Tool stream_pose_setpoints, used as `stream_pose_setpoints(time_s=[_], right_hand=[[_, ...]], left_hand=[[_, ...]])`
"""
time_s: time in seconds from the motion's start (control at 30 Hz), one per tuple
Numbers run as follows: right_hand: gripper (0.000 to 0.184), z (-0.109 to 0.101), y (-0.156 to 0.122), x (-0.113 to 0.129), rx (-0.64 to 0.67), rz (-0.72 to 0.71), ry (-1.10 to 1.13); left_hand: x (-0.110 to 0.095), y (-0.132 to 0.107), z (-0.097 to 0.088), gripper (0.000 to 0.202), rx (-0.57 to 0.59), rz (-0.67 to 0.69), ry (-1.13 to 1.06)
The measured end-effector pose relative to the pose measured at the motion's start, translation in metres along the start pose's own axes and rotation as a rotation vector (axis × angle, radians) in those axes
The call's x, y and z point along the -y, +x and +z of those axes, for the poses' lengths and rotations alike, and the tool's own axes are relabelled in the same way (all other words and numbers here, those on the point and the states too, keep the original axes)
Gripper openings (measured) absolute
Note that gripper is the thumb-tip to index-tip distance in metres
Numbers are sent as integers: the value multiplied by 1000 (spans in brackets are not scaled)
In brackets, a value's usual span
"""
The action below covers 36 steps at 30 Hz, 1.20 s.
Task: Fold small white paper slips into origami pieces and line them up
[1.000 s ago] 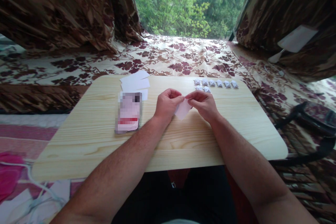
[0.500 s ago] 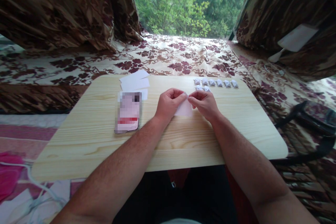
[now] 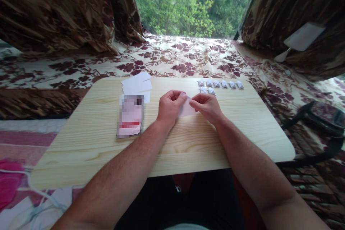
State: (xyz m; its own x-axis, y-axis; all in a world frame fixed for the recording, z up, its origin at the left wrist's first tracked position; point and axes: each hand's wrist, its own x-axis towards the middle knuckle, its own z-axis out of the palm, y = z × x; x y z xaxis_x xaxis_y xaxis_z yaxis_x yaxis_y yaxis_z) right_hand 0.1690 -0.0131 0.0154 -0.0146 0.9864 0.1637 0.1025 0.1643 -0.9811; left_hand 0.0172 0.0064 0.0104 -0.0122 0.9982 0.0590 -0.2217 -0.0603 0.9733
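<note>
A small sheet of white paper is held between my two hands over the middle of the wooden table. My left hand pinches its left side between thumb and fingers. On the other side, my right hand is closed on the paper's right edge, thumb against bent fingers. Just beyond the right hand lie several small folded white paper pieces in two rows, each with a raised, pointed shape. Part of the nearer row is close to my right knuckles.
Loose white paper slips lie at the table's back left. A pink phone, partly blurred out, lies in front of them. The wooden table has rounded corners. A white lamp stands at the far right, and a black strapped object sits beside the table.
My hands have moved slightly apart, the left one shifting a little to the left. The paper between them has turned slightly, and the whole view has shifted a bit.
</note>
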Motion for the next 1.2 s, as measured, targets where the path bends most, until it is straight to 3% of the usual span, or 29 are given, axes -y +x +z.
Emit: stream_pose_setpoints(time_s=[1.2], right_hand=[[20,0,1,-2,-48,-41,-39]], left_hand=[[-6,-6,3,23,40,-19,101]])
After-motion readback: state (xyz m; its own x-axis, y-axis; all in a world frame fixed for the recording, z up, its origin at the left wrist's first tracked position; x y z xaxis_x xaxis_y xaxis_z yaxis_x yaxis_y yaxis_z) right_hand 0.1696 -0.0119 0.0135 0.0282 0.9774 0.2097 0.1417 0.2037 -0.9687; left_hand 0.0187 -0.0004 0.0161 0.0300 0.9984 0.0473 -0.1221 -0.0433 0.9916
